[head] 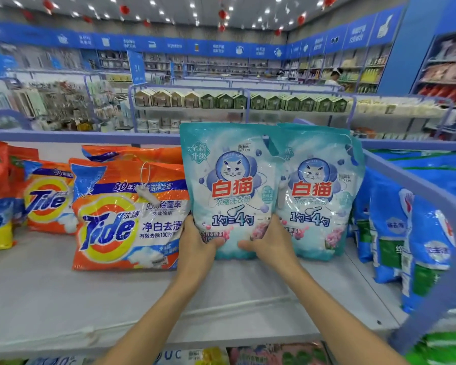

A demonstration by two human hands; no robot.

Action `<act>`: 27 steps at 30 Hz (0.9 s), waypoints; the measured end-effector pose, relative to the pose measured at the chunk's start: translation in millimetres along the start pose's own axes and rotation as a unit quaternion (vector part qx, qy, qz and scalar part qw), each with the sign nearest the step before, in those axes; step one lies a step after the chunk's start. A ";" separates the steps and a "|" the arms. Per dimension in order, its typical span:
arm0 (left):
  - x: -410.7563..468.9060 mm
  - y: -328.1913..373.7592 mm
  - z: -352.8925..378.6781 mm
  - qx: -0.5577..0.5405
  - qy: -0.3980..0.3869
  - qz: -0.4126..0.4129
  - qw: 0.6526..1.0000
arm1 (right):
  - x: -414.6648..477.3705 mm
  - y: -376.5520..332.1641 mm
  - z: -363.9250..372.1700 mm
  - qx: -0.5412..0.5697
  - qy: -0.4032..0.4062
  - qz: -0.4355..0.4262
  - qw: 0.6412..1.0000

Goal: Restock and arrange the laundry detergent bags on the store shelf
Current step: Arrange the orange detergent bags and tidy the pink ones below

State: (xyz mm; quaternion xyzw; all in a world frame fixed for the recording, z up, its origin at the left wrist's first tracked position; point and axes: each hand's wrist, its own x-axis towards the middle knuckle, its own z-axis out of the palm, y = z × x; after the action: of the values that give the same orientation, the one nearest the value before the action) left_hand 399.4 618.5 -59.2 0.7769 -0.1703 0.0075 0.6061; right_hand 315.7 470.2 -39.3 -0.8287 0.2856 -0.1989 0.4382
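A teal detergent bag with a white cat logo [229, 180] stands upright on the grey shelf [63, 299]. My left hand [198, 243] grips its lower left corner and my right hand [269, 243] grips its lower right corner. A second identical teal bag [319, 191] stands right beside it, partly behind its right edge. To the left, an orange Tide bag [127, 219] leans back, with more orange Tide bags [48, 196] behind and further left.
Blue detergent bags [406, 233] fill the neighbouring section past a lilac rail divider [416, 201] on the right. The shelf's back rail [90, 135] runs behind the bags. More packets sit on the lower shelf [248, 354]. Store aisles and distant people lie beyond.
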 end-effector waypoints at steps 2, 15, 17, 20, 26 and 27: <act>6.9 1.3 3.3 0.006 -0.005 -0.001 1.000 | 6.8 1.0 6.6 0.000 0.015 0.008 1.000; 1.6 -2.9 5.0 0.098 -0.031 0.016 0.995 | -11.4 14.2 9.4 -0.101 0.094 -0.077 0.987; -0.6 -0.5 5.1 0.107 -0.032 0.006 0.994 | -14.8 17.9 6.1 -0.098 0.089 -0.085 0.987; -5.6 0.3 4.7 0.124 -0.037 0.001 0.992 | -19.7 18.4 2.4 -0.106 0.077 -0.086 0.988; -17.9 -3.3 -5.9 0.146 -0.064 0.035 0.987 | -34.7 20.2 -6.2 -0.146 0.036 -0.091 0.984; -19.2 -2.4 -8.3 0.150 -0.071 0.044 0.985 | -38.5 20.6 -9.0 -0.156 0.027 -0.090 0.983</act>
State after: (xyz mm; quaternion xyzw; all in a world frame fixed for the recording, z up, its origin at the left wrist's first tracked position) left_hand 383.7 631.7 -63.4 0.8493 -0.2439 0.0044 0.4682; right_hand 275.1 480.3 -54.8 -0.9036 0.2487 -0.2131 0.2762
